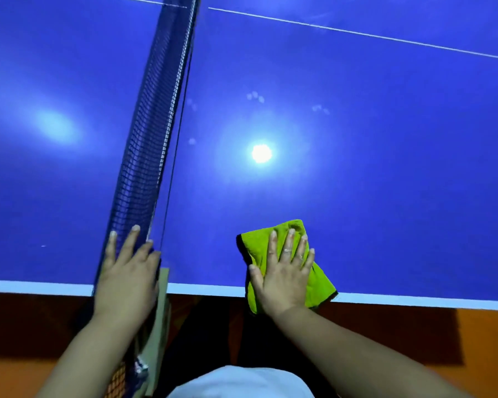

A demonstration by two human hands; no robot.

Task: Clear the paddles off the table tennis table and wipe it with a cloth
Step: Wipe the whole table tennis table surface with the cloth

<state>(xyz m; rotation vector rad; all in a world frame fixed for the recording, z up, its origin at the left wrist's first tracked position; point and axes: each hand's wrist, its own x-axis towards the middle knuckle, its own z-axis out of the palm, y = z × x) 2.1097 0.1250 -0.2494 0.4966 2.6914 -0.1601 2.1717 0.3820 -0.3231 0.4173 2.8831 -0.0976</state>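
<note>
A blue table tennis table [357, 139] fills the view, with a white stripe along its near edge. A folded lime-green cloth [282, 234] lies at that near edge, partly hanging over it. My right hand [282, 274] presses flat on the cloth with fingers spread straight. My left hand [127, 271] rests with straight fingers against the near end of the dark net [153, 124], which runs away from me across the table. No paddles are in view.
The net's post and clamp [158, 326] sit at the table's edge beside my left wrist. Pale smudges [255, 96] mark the blue surface right of the net. An orange floor [486, 340] lies below the table's edge.
</note>
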